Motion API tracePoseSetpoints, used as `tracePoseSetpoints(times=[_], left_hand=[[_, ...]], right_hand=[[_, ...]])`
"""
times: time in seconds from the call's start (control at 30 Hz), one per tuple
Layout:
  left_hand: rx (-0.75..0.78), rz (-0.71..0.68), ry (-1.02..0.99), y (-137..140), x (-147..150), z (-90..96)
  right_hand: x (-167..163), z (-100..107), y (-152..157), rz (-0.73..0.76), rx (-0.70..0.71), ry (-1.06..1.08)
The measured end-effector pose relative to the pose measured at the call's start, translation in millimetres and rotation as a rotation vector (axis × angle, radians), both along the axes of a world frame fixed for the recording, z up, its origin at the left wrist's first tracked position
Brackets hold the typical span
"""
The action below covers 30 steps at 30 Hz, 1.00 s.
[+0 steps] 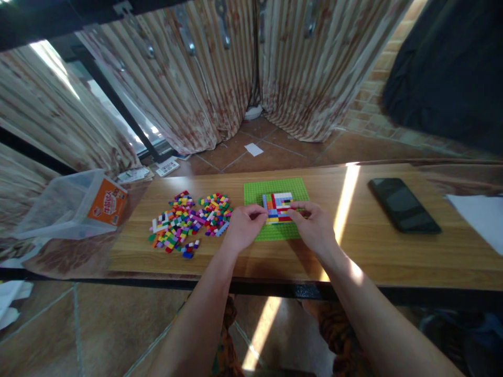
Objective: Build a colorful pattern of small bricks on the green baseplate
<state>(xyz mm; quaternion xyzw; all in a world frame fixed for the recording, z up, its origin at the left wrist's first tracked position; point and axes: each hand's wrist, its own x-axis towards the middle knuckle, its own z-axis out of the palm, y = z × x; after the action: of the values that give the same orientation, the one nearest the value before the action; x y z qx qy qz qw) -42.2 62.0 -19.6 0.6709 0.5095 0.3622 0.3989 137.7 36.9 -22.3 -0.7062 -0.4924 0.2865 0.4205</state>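
Observation:
A green studded baseplate (275,233) lies on the wooden table, bearing a low block of toy bricks (280,201) in white, red, blue, yellow and orange. My left hand (244,225) is at the block's left side, thumb and forefinger pinched together; whatever sits between the tips is too small to make out. On the opposite side, my right hand (313,222) has its fingers curled against the block's right edge. Its fingertips touch the bricks there, and part of that edge is hidden under them.
Loose coloured bricks lie in a heap (176,225) and a second heap (215,212) left of the baseplate. A clear plastic bin (70,204) with an orange label stands beyond the table's left end. A black phone (403,205) and white paper (479,217) lie to the right.

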Motion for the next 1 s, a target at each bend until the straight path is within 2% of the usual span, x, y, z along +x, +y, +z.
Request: tracePoseSetpoints(times=[0.27, 0.43, 0.77, 0.87, 1.0], left_hand=[[-0.186, 0.143, -0.217, 3, 8, -7.7], [-0.251, 0.179, -0.231, 4, 9, -5.6], [-0.138, 0.195, -0.116, 4, 9, -12.1], [-0.101, 0.181, -0.11, 0, 8, -10.4], [-0.135, 0.202, -0.16, -2, 2, -5.4]], right_hand=[[-2, 0, -1, 0.002, -0.001, -0.01], [-3, 0, 0, 0.003, -0.012, -0.03], [-8, -3, -2, -0.001, 0.042, -0.113], [-3, -4, 1, 0.024, 0.041, -0.048], [11, -8, 6, 0.003, 0.04, 0.05]])
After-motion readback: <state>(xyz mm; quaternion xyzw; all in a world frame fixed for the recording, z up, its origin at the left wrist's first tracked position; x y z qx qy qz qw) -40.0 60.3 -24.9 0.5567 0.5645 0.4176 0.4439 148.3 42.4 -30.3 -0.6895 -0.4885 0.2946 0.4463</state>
